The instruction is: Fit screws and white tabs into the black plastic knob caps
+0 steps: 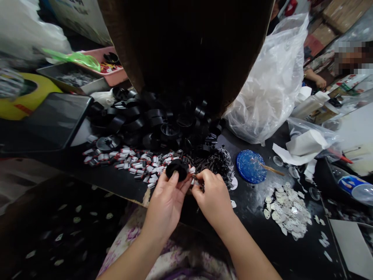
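Note:
My left hand [166, 198] is closed on a round black plastic cup-shaped part [177, 169], with the thumb inside its rim. Beside it, my right hand [214, 192] pinches with thumb and forefinger at the part's right edge. Whatever is between those fingertips is too small to name; a small white-and-grey piece [191, 170] shows just above them. Beyond both hands lies a band of small white-and-black pieces with red rings [148, 165]. A heap of small dark pieces [217, 163] sits past my right hand.
Black round parts [163, 124] spill from a big dark carton [186, 42]. To the right are a blue round dish [250, 167] with a wooden stick, a pile of flat whitish plates [287, 210] and a clear plastic bag [268, 85]. A co-worker's hand [320, 82] shows far right.

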`<state>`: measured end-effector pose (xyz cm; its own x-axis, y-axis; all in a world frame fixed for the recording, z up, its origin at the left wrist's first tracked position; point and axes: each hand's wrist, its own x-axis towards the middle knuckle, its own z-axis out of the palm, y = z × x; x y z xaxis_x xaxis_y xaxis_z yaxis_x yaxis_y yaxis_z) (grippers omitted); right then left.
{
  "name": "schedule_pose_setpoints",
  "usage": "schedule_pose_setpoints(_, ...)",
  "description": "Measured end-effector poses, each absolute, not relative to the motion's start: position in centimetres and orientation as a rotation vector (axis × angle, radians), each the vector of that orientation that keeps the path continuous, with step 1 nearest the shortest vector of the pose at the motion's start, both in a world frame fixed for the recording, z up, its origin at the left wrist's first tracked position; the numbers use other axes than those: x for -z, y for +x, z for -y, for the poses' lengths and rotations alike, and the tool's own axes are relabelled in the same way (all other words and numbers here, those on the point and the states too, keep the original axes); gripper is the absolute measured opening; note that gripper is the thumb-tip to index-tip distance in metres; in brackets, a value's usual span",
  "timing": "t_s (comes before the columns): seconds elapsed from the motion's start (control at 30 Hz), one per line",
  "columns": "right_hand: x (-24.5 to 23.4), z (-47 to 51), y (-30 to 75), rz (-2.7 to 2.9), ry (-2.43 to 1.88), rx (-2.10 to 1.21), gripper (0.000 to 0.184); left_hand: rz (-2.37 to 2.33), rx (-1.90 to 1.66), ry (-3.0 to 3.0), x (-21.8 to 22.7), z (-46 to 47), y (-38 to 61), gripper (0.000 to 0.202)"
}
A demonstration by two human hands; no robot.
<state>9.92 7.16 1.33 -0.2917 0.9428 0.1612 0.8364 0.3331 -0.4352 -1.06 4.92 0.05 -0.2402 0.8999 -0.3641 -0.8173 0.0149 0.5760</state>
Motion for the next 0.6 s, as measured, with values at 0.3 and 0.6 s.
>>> schedule_pose_setpoints(0.3,-3.4,-7.2,11.0,1.744,-1.484,-0.949,0.008,-0.863,-1.669,0.220,0.2,-5.4,-1.6,0.012)
schedule_pose_setpoints(0.6,-4.5,-6.2,11.7,1.549,-1.278,-0.951,0.009,-0.847,-1.513,0.182,-2.4,-3.4,-0.8,0.012)
